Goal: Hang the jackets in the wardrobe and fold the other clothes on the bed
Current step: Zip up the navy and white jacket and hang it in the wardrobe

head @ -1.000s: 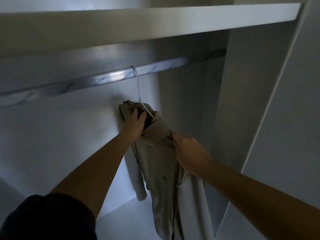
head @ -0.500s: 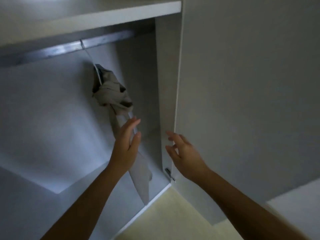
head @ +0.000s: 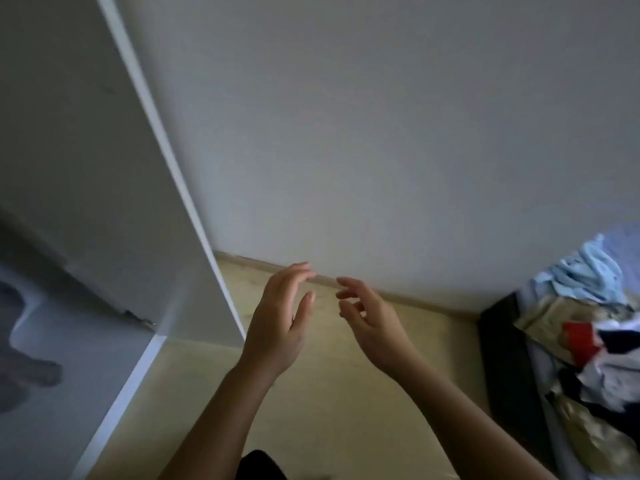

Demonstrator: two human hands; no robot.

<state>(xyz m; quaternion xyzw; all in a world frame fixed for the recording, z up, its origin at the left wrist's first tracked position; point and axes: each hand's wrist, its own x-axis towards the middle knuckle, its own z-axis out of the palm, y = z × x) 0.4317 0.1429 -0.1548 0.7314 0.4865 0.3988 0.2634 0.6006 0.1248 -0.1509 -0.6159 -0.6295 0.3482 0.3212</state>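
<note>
Both my hands hang empty in front of me over the pale floor. My left hand [head: 282,317] has its fingers spread and pointing up. My right hand [head: 372,318] is beside it, fingers loosely apart. The open wardrobe [head: 86,188] fills the left side, with its white door edge [head: 166,161] running diagonally. A dark blurred shape, perhaps the bottom of the hung jacket [head: 20,341], shows at the far left inside it. A heap of mixed clothes [head: 588,327] lies on the bed at the right edge: light blue, beige, red and white pieces.
A plain grey wall [head: 381,133] stands ahead, with a baseboard [head: 415,301] along the floor. The bed's dark frame [head: 505,344] borders the clothes heap on the right. Pale wooden floor [head: 346,393] lies between wardrobe and bed.
Both hands have let go of the beige jacket, left on its hanger on the rail. The view has swung right, away from the wardrobe interior toward the wall and the bed.
</note>
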